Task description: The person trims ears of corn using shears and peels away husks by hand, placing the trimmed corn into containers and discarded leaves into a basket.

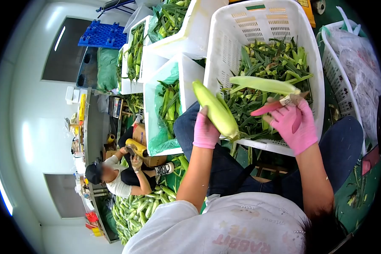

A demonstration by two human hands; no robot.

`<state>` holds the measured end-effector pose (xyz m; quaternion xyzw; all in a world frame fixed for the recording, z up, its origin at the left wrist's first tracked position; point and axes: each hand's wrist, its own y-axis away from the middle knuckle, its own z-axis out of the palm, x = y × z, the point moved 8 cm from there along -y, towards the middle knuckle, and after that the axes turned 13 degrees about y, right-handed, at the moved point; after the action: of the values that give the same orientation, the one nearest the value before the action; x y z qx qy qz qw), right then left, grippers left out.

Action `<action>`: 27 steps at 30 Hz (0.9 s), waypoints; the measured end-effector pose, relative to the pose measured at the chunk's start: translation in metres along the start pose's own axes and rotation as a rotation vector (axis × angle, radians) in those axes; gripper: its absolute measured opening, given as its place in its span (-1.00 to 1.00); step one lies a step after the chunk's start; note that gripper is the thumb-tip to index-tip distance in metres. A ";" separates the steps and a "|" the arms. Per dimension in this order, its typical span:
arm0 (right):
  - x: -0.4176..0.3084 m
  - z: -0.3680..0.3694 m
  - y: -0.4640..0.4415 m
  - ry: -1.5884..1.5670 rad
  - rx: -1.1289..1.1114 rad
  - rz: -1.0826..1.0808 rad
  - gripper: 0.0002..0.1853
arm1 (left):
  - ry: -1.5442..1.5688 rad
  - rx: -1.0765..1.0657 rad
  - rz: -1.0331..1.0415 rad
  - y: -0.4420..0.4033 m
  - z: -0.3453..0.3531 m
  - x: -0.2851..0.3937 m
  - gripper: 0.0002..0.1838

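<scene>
My left hand (206, 129), in a pink glove, is closed round the lower part of a green ear of corn (215, 109), which is tilted over the near left edge of a white crate (319, 84). In a pink glove too, my right hand (293, 122) holds a knife with a reddish blade (266, 108) above the crate, its fingers partly spread. A pale green husk (264, 84) lies just beyond the right hand; whether it touches the fingers I cannot tell. Loose husks and leaves (266, 61) fill much of the crate.
Foam boxes with corn (186, 76) stand to the left. A seated person (125, 175) works beside a large corn pile (135, 211). At the right is a basket of plastic bags (353, 63). A blue pallet (103, 34) is at the upper left.
</scene>
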<state>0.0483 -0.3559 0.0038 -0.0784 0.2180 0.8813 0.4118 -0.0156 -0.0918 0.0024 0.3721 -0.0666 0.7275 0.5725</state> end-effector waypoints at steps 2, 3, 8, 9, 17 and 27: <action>0.023 -0.007 0.000 -0.101 0.007 0.139 -0.26 | 0.141 -0.006 -0.010 0.000 0.004 0.007 -0.34; 0.034 -0.008 0.002 -0.157 0.015 0.190 -0.25 | 0.209 0.017 -0.028 0.002 0.008 0.009 -0.35; 0.047 -0.005 0.004 -0.125 0.011 0.202 -0.37 | 0.270 -0.034 -0.056 0.001 0.002 0.012 -0.36; 0.045 -0.006 0.004 -0.127 0.053 0.206 -0.43 | 0.260 -0.010 -0.045 0.002 0.003 0.012 -0.37; 0.020 -0.024 0.001 -0.099 0.197 0.029 -0.59 | 0.244 0.008 -0.024 -0.002 -0.001 0.010 -0.39; 0.034 0.030 0.014 0.908 0.071 0.004 -0.69 | -0.263 -0.070 0.121 0.024 0.043 -0.001 -0.13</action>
<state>0.0166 -0.3269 0.0244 -0.4422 0.4068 0.7505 0.2751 -0.0166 -0.1228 0.0399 0.4391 -0.1887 0.7031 0.5266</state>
